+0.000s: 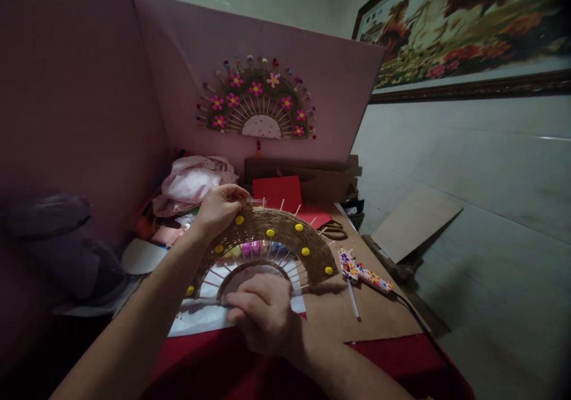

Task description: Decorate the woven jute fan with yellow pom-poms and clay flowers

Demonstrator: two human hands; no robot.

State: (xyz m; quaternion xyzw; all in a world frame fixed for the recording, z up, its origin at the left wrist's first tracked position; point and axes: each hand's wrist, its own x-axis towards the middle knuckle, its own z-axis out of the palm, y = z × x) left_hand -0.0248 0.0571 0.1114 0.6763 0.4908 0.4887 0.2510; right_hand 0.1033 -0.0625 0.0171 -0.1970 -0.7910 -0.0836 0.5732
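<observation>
Half-round woven fan at centre of the frame, over a white sheet and the left part of a brown cardboard sheet, on a red-covered surface. Yellow discs dot its brown band; thin sticks poke past the outer rim.

Left hand: fingers pinched together on the fan's upper left rim. Right hand: fingers curled at the bottom, by the pale half-disc; cannot tell whether they grip or only press.

Right of the fan: flower-patterned glue gun lying on the cardboard, dark cord running off toward the lower right, pale stick beside its front end. Scissors above, near red paper. Upper centre: similar fan, with pink flowers, against a pink panel.

Risks, as judged:
- Band looks fibrous, spokes slender. A hard pinch at the rim, or the two hands pulling unevenly, could bend a spoke or loosen the weave.
- Shadow under the fan's right end suggests it sits raised, with no hand there; a slip at the left could let it tip.
- Gun close by: if hot, a sideways swing might bring fan or forearm onto it. A snagged cord could drag it.
- Discs may pop off if brushed, should their bond be weak.
</observation>
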